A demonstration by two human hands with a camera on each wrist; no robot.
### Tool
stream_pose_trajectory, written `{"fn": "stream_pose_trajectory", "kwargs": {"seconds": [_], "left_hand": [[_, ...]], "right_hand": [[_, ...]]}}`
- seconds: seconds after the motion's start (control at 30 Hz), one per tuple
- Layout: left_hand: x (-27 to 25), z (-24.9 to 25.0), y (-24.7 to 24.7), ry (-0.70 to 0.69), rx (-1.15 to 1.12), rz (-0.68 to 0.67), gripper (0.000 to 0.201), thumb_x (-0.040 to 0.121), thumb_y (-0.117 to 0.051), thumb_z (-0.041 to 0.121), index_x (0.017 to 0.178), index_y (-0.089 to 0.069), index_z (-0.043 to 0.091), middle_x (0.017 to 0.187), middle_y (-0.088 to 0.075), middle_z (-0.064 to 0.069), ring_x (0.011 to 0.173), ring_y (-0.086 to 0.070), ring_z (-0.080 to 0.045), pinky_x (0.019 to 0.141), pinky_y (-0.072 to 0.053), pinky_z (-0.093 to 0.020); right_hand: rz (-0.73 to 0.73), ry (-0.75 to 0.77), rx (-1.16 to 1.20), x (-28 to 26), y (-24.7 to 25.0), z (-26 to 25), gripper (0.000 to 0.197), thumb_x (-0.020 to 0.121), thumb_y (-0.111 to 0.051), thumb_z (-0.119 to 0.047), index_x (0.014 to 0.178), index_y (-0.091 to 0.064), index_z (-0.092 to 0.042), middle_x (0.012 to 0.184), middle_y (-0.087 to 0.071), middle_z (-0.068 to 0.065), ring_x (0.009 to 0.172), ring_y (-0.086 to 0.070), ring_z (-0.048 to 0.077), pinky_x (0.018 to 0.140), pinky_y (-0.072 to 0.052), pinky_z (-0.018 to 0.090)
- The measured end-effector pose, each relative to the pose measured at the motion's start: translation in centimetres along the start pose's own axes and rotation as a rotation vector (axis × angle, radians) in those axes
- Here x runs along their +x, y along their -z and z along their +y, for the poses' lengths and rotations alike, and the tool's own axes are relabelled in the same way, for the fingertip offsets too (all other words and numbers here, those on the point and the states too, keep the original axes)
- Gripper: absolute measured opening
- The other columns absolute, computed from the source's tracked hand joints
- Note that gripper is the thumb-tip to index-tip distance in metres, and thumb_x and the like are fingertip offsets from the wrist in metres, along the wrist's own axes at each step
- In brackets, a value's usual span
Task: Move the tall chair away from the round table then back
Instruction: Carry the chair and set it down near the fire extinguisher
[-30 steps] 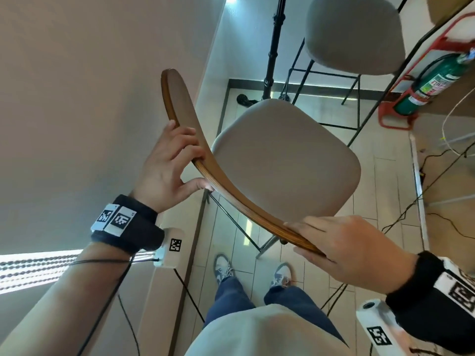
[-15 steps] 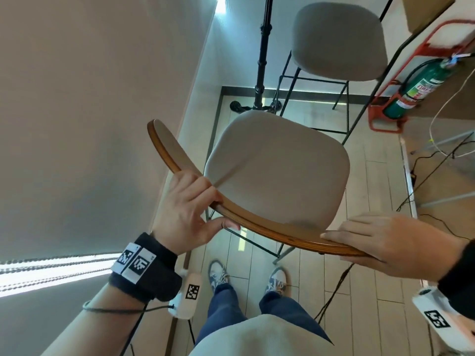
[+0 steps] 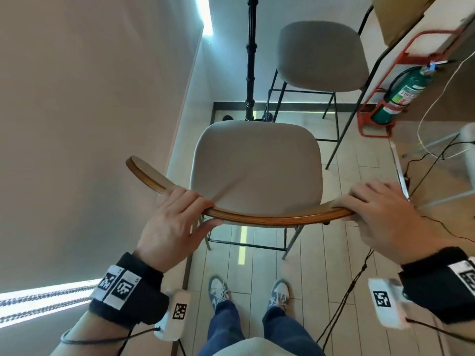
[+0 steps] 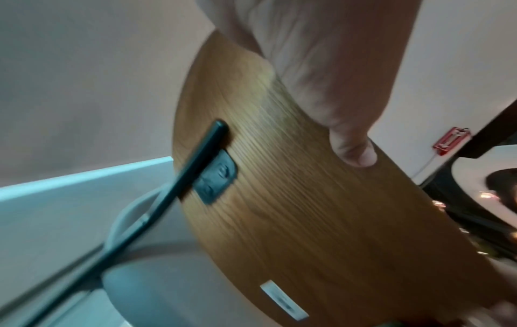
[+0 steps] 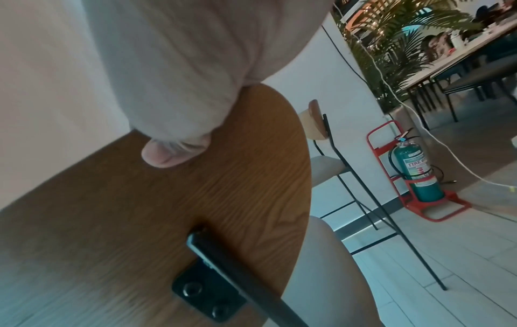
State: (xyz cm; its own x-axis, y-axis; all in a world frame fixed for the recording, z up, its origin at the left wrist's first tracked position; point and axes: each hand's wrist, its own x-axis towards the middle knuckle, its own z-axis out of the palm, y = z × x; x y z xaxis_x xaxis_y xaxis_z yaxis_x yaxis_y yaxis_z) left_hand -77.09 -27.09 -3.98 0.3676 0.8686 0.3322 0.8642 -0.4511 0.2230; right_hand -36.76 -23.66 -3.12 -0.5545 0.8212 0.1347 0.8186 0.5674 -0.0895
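The tall chair [image 3: 257, 170] has a grey padded seat, thin black legs and a curved wooden backrest [image 3: 270, 219]. It stands right in front of me, backrest towards me. My left hand [image 3: 180, 217] grips the backrest's left part, fingers over the top edge and thumb [image 4: 352, 152] on the rear face [image 4: 307, 221]. My right hand [image 3: 377, 214] grips the right end, its thumb [image 5: 167, 154] pressed on the wooden back [image 5: 140, 210]. The round table is not in view.
A beige wall [image 3: 90, 124] runs close on the left. A second tall chair [image 3: 321, 55] stands beyond, next to a black pole [image 3: 250, 60]. A green fire extinguisher [image 3: 401, 93] in a red stand sits at right. Cables [image 3: 341, 299] trail over the tiled floor by my feet [image 3: 218, 291].
The chair has swung round from a slanted pose to square in front of me. Both hands kept their hold on the backrest and moved apart, the right one going further right.
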Motion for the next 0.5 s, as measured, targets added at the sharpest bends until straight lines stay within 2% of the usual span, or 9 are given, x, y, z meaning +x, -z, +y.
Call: {"fn": "stream_pose_trajectory", "kwargs": {"seconds": [0.07,0.13,0.2,0.3,0.43,0.5], "left_hand": [[-0.6,-1.8,0.6,0.029,0.104,-0.045,0.046,0.094,-0.055,0.059,0.095,-0.068,0.015,0.088,-0.064,0.001,0.082,-0.057,-0.02,0.088,-0.036,-0.028],[-1.2,-3.3,1.1,0.075,0.161,-0.048,0.052,0.091,-0.052,0.065,0.09,-0.064,0.015,0.087,-0.062,-0.001,0.085,-0.056,-0.024,0.091,-0.041,-0.037],[-1.9,-4.1,1.4,0.087,0.185,-0.031,0.052,0.089,-0.053,0.064,0.089,-0.063,0.013,0.087,-0.061,-0.004,0.088,-0.057,-0.028,0.1,-0.042,-0.046],[-3.0,-4.9,1.7,0.089,0.174,-0.025,0.049,0.087,-0.055,0.058,0.092,-0.065,0.01,0.092,-0.062,-0.007,0.098,-0.06,-0.034,0.113,-0.034,-0.05],[-3.4,-6.1,1.9,0.137,0.15,-0.051,0.048,0.089,-0.054,0.053,0.104,-0.065,0.009,0.11,-0.064,-0.014,0.123,-0.055,-0.04,0.117,-0.028,-0.061],[-3.4,-6.4,2.0,0.145,0.148,-0.057,0.046,0.09,-0.052,0.049,0.107,-0.064,0.008,0.114,-0.062,-0.015,0.128,-0.052,-0.041,0.118,-0.026,-0.063]], "right_hand": [[0.012,0.004,0.0,0.6,-0.6,-0.3,0.023,0.086,-0.061,-0.017,0.104,-0.061,-0.032,0.089,-0.054,-0.009,0.084,-0.045,0.018,0.078,-0.032,0.038],[0.025,0.023,0.019,1.0,-0.9,-0.8,0.02,0.09,-0.055,-0.018,0.102,-0.058,-0.034,0.088,-0.053,-0.011,0.083,-0.042,0.016,0.078,-0.026,0.036],[0.033,0.029,0.034,1.1,-1.3,-1.7,0.016,0.091,-0.051,-0.024,0.1,-0.057,-0.036,0.088,-0.053,-0.013,0.083,-0.042,0.015,0.077,-0.024,0.035],[0.05,-0.009,0.06,0.7,-1.7,-3.8,0.02,0.085,-0.061,-0.02,0.098,-0.058,-0.035,0.088,-0.054,-0.013,0.083,-0.042,0.016,0.078,-0.031,0.039],[0.088,-0.004,0.043,0.9,-2.2,-5.5,0.021,0.08,-0.064,-0.02,0.097,-0.06,-0.032,0.087,-0.055,-0.011,0.085,-0.039,0.016,0.079,-0.029,0.039],[0.106,0.011,0.042,1.0,-2.5,-5.7,0.022,0.079,-0.064,-0.018,0.097,-0.062,-0.031,0.087,-0.056,-0.011,0.085,-0.04,0.016,0.078,-0.028,0.037]]}}
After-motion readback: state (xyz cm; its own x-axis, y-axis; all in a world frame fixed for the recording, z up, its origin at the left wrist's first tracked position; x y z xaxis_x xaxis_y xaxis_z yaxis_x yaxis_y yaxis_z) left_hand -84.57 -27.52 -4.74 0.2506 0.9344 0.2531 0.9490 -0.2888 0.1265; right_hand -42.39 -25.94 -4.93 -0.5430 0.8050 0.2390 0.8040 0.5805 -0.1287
